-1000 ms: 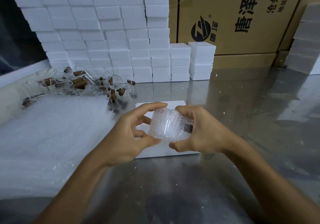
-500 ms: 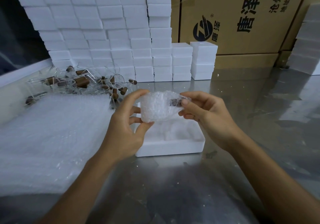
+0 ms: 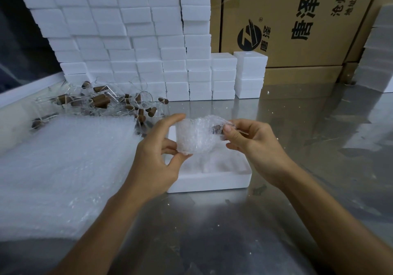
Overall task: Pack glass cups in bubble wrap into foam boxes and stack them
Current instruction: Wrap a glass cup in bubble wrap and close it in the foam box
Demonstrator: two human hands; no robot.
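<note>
We hold the wrapped cup [image 3: 196, 135] just above the open foam box [image 3: 209, 180], near the middle of the counter [image 3: 234, 232], so that it can go straight down into the hollow when the wrap is settled. Our left hand [image 3: 157, 155] cradles the bundle from its 9 o'clock side, thumb under it and forefinger arched over the top, the fingers curled round the bubble wrap to keep it from springing loose. Our right hand [image 3: 251, 140] meets it from 3 o'clock, thumb and forefinger pinching the end where the brown handle shows through, most likely to tuck that loose flap shut. The box sits close in front of us for a short reach. At 9 o'clock lies the stack of bubble wrap sheets [image 3: 63, 168], and beyond it at 10 o'clock the heap of unwrapped glass cups [image 3: 102, 102], both within the left arm's range. Finished foam boxes [image 3: 131, 40] are walled up at 12 o'clock, out of the working space, against the cardboard cartons [image 3: 297, 19].
</note>
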